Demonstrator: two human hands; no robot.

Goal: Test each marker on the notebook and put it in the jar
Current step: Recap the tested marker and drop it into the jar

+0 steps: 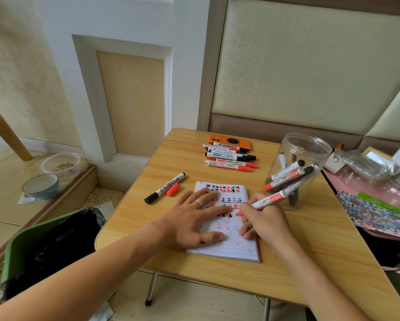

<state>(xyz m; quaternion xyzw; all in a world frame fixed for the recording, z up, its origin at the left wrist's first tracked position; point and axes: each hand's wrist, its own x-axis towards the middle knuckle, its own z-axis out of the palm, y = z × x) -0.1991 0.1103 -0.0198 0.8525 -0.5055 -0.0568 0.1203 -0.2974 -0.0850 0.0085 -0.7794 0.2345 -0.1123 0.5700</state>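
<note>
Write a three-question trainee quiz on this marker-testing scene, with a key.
1. True or false: the left hand lies flat on the notebook.
2. What lies beside the black marker on the table? A) a loose red cap B) an eraser C) a coin
3. Fill in: the right hand grips a red marker, tip on the ____.

Key: 1 true. 2 A, the red cap. 3 notebook.
</note>
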